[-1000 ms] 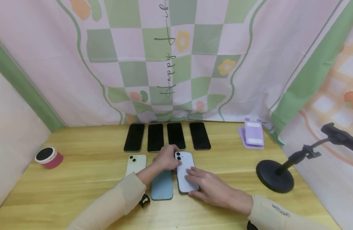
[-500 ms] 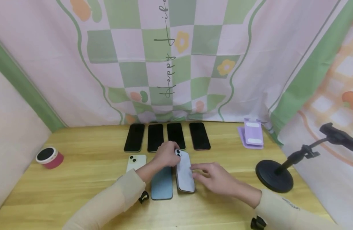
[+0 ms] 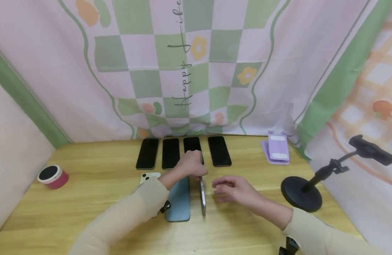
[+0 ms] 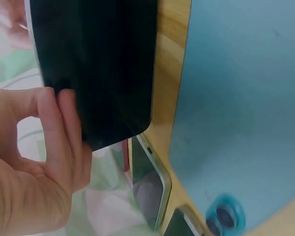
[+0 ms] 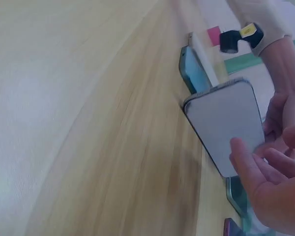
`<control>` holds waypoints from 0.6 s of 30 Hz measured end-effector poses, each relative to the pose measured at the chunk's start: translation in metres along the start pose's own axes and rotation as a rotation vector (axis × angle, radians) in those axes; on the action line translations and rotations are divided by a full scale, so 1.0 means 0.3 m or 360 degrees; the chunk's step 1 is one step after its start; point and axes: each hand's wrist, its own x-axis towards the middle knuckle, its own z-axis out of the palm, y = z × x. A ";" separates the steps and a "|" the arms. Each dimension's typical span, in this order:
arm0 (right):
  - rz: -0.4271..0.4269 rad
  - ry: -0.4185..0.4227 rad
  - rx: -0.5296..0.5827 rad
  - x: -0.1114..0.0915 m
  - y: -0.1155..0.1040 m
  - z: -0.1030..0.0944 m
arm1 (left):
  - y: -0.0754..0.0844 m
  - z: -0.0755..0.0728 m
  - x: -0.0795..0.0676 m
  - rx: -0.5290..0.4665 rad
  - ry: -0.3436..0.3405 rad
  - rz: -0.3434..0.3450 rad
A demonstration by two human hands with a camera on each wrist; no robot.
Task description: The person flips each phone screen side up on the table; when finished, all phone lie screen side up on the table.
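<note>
My left hand [image 3: 192, 164] grips a white smartphone [image 3: 202, 200] by its far end, between thumb and fingers. This phone stands tilted up on its long edge, black screen facing left in the left wrist view and pale back [image 5: 223, 120] facing right in the right wrist view. My right hand [image 3: 236, 191], fingers loosely bent, hovers just right of it, with a gap in the head view. Left of the held phone lies a blue phone [image 3: 179, 203], back up. Beside that, a cream phone [image 3: 150, 176] is mostly hidden under my left forearm.
Several phones lie screen up along the back, among them one at the left [image 3: 147, 153] and one at the right [image 3: 219, 151]. A purple folding stand [image 3: 278, 147], a black phone holder [image 3: 301, 193] and a pink-and-white round jar [image 3: 54, 177] stand around. Curtain cloth [image 3: 183, 71] hangs behind.
The white phone has gone from lying back up to standing on its edge, turned by my left hand. My right hand has let go of its side and drawn off to the right.
</note>
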 end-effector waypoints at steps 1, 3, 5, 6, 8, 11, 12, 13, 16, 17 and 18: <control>0.0013 0.0017 0.0026 -0.002 0.000 -0.001 | 0.006 0.004 0.006 -0.0027 -0.0004 -0.0011; 0.0042 0.0047 0.0068 -0.007 0.003 -0.005 | 0.015 0.014 0.016 -0.0083 0.0001 -0.0026; 0.0095 0.0064 0.0127 -0.005 0.008 -0.003 | 0.009 0.025 0.018 -0.0145 0.0020 -0.0035; 0.0132 0.0079 0.0165 -0.004 0.012 -0.002 | 0.006 0.032 0.019 -0.0185 0.0037 -0.0029; 0.0207 0.0116 0.0233 -0.002 0.017 -0.002 | 0.002 0.046 0.019 -0.0274 0.0074 -0.0004; 0.0282 0.0163 0.0303 0.000 0.022 -0.003 | -0.004 0.066 0.019 -0.0390 0.0129 0.0028; 0.0290 0.0173 0.0311 0.001 0.023 -0.003 | -0.005 0.071 0.020 -0.0408 0.0147 0.0031; 0.0289 0.0179 0.0309 0.001 0.025 -0.003 | -0.005 0.076 0.020 -0.0423 0.0162 0.0033; 0.0278 0.0184 0.0287 0.001 0.031 -0.001 | -0.004 0.090 0.019 -0.0436 0.0194 0.0035; 0.0272 0.0187 0.0269 0.000 0.034 0.000 | -0.003 0.096 0.020 -0.0432 0.0200 0.0036; 0.0269 0.0191 0.0254 0.001 0.036 0.001 | -0.002 0.102 0.021 -0.0426 0.0209 0.0038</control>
